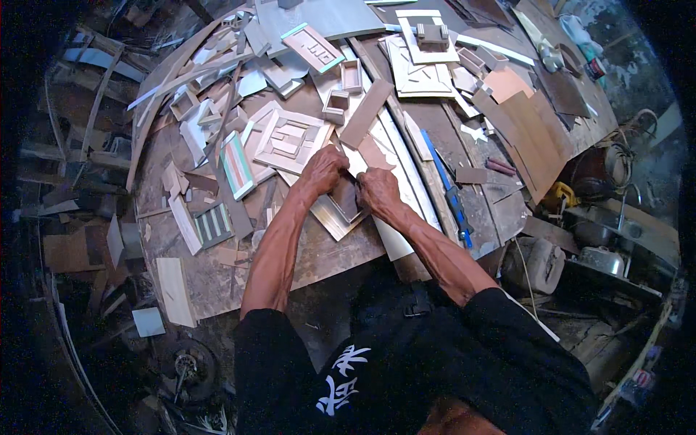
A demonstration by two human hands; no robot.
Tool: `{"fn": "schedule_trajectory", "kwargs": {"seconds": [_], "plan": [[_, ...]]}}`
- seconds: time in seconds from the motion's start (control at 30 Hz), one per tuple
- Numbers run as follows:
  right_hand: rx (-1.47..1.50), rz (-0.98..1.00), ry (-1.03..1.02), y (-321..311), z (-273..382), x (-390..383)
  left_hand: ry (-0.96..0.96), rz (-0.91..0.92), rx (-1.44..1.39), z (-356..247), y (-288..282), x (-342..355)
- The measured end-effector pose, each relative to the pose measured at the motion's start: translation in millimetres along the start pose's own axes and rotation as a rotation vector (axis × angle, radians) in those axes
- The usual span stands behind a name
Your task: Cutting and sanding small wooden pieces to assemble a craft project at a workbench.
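Striped green slat panel point(214, 225): 8 o'clock of the hands, clear of them
Green-edged panel point(237, 165): 9 o'clock
Framed pale wood panel point(293, 142): 10 o'clock, near left hand; likely to get knocked if that forearm swings out
Left hand point(325, 170): forearm in from 7 o'clock, back of hand up, fingers curled nearly closed at the work; what they pinch, can't tell
Dark brown panel point(344, 201): between hands, toward 6 o'clock; could skid or tip if they press unevenly
Right hand point(378, 190): forearm in from between 4 and 5 o'clock, fingers bent inward, mostly closed beside panel; grip hidden, can't tell
Long blue tool point(455, 210): between 3 and 4 o'clock, could snag right forearm if it drifts out
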State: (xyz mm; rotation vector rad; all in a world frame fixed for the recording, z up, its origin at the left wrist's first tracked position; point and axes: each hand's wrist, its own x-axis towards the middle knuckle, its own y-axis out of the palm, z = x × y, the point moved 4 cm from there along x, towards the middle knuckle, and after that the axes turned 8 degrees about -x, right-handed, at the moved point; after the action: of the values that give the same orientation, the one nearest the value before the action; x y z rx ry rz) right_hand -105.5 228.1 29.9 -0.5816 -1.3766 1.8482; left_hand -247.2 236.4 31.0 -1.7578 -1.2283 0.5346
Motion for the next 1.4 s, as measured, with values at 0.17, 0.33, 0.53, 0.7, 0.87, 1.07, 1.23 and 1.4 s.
{"fn": "schedule_trajectory", "kwargs": {"seconds": [0.17,0.33,0.53,0.7,0.87,1.07,1.23,1.4], "plan": [[-0.038,-0.012,0.035,4,-3,-1,-0.027,-0.025,0.052,-19,-10,1],[-0.013,-0.053,-0.012,-2,6,-1,-0.106,-0.105,-0.079,-19,-45,-5],[-0.042,-0.065,-0.016,-5,-1,0,-0.505,-0.348,-0.239,-29,-96,10],[-0.063,-0.009,-0.024,-7,5,0,-0.639,-0.592,-0.356,-14,-91,-17],[-0.058,0.042,0.016,-6,-2,2,-0.902,-0.644,-0.273,-23,-75,-39],[-0.034,-0.095,0.044,-11,0,1,-0.928,-0.679,-0.21,-46,-41,-56],[0.105,-0.174,-0.066,-14,11,30,-1.013,-0.683,-0.101,-54,-21,-53],[0.024,-0.087,-0.08,-7,21,51,-1.042,-0.63,0.109,-43,1,-52]]}}
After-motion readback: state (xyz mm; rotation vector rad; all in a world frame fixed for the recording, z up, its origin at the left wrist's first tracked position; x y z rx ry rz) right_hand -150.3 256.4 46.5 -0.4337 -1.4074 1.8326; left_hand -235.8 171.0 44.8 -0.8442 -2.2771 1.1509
